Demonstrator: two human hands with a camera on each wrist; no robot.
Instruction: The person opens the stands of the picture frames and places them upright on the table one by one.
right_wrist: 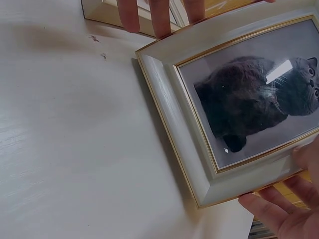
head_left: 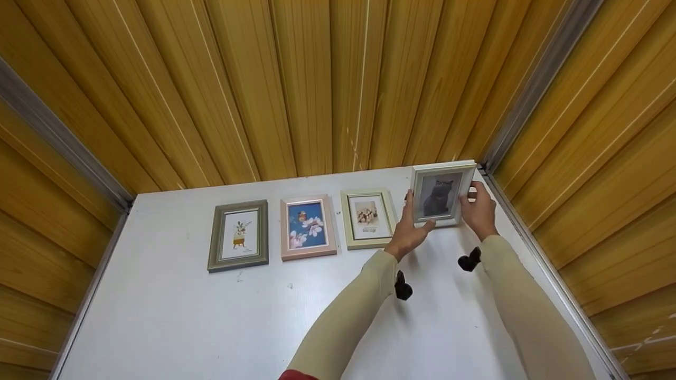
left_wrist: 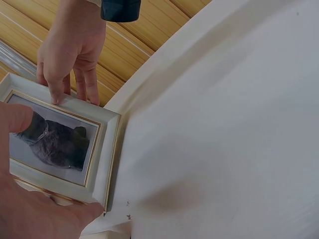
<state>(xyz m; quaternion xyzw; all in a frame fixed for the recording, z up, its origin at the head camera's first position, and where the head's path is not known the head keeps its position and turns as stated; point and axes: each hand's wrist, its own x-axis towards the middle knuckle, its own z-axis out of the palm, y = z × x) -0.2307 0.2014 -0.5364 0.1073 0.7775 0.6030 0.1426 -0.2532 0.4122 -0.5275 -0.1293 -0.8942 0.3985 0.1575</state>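
Observation:
A white picture frame (head_left: pixel 470 174) with a thin gold inner border surrounds a photo of a grey cat (right_wrist: pixel 249 94). Both hands grip it by its opposite long sides, at the far right corner of the white surface. The left hand (head_left: pixel 409 232) has its fingers along the left side. On the right side, the right hand (head_left: pixel 479 211) pinches the edge, with its thumb near the front (right_wrist: pixel 306 154). A shadow runs along the frame's lower edge, close over the white surface. Immediately left lies a pale green picture frame (head_left: pixel 346 219) with a flower picture.
Farther left on the white surface (head_left: pixel 211 327) lie a pink picture frame (head_left: pixel 285 227) and a grey-green one (head_left: pixel 215 237). Yellow wood-look panels (head_left: pixel 301 84) rise behind and at both sides. Metal rails (head_left: pixel 528 227) edge the surface. Dark wrist devices (head_left: pixel 403 287) hang below the sleeves.

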